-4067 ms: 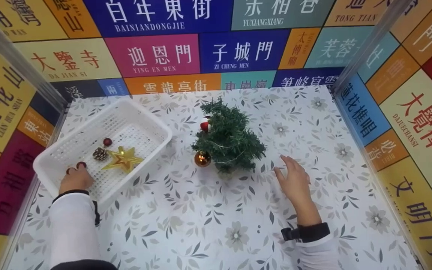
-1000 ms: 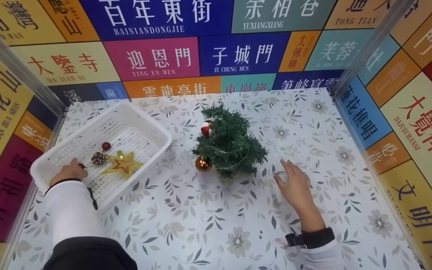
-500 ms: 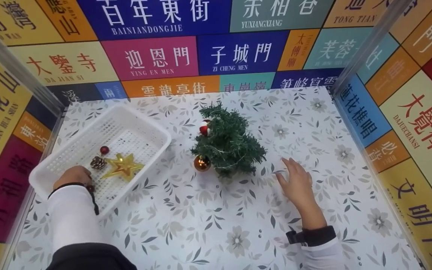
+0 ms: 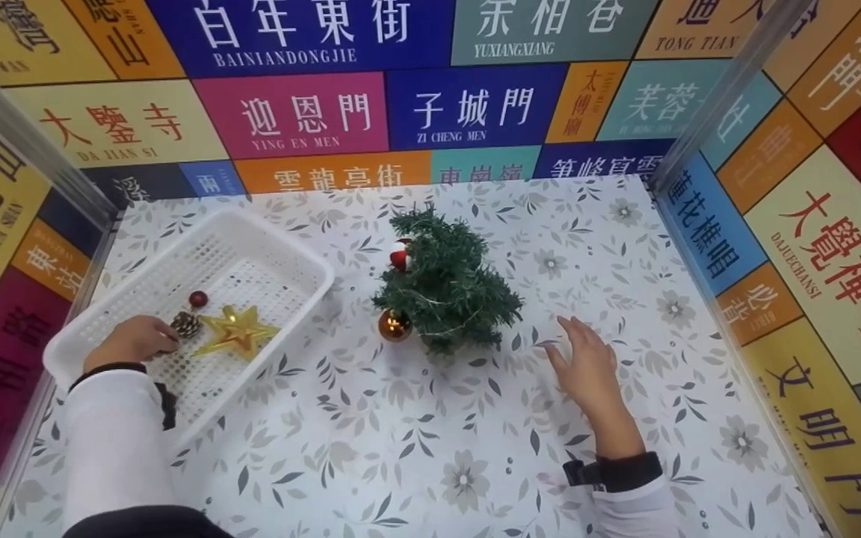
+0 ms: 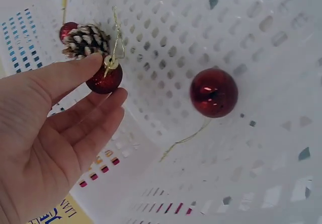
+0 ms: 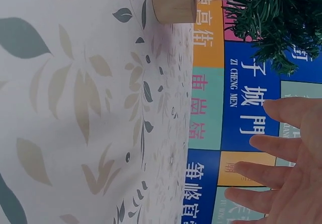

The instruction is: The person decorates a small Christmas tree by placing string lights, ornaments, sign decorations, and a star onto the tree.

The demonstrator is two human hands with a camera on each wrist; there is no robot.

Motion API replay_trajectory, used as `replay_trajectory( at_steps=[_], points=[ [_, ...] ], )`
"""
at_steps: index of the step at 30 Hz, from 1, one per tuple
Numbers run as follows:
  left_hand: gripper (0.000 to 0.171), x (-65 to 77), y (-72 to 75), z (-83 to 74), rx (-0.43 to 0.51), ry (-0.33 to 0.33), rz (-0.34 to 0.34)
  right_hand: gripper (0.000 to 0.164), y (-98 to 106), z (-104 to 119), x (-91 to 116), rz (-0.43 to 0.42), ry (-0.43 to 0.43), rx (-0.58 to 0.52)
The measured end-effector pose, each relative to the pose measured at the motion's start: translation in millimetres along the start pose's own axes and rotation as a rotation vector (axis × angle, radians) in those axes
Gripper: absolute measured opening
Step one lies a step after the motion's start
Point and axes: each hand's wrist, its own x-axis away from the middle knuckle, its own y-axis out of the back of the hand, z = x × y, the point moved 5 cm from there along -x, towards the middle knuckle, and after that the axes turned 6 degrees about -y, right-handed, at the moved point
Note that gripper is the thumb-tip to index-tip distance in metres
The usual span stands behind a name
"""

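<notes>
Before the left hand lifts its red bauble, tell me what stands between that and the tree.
From the bauble in the left hand, the pine cone and star lie along the way, then the wall of the basket. Past it, nothing visible blocks the tree.

Multicoloured lettered panels (image 4: 288,112) stand behind and beside the leaf-patterned tabletop (image 4: 326,463); greyish posts (image 4: 731,90) mark its far corners.

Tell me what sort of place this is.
Probably a small booth or staged tabletop set, though I can't be sure: colourful walls printed with Chinese characters stand on three sides of a flower-patterned table, which holds a small green tree and a white basket.
</notes>
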Motion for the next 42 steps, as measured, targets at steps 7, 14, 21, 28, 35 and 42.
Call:
replay_trajectory(
  at_steps=[7, 14, 21, 28, 35, 42],
  points=[
    [0.043, 0.5, 24.0, -16.3, 0.073, -0.067, -0.131, 0.048, 5.1, 3.1, 1.2, -0.049, 0.023, -0.031],
    [0.043, 20.9, 33.8, -42.6, 0.065, -0.147, -0.311, 0.046, 11.8, 12.0, 2.5, -0.074, 0.032, -0.049],
    [0.039, 39.9, 20.6, -89.2, 0.115, -0.234, -0.426, 0.037, 23.4, 23.9, 10.6, -0.209, 0.085, -0.164],
    [0.030, 60.0, -18.6, -154.5, 0.198, -0.415, -0.577, 0.031, 35.1, 44.7, 22.7, -0.328, 0.164, -0.255],
    [0.027, 74.9, -68.0, -216.1, 0.268, -0.659, -0.675, 0.021, 45.9, 65.4, 42.2, -0.480, 0.306, -0.375],
    [0.027, 86.9, -108.2, -252.1, 0.343, -0.768, -0.662, 0.024, 38.9, 90.2, 61.7, -0.463, 0.454, -0.490]
  ],
)
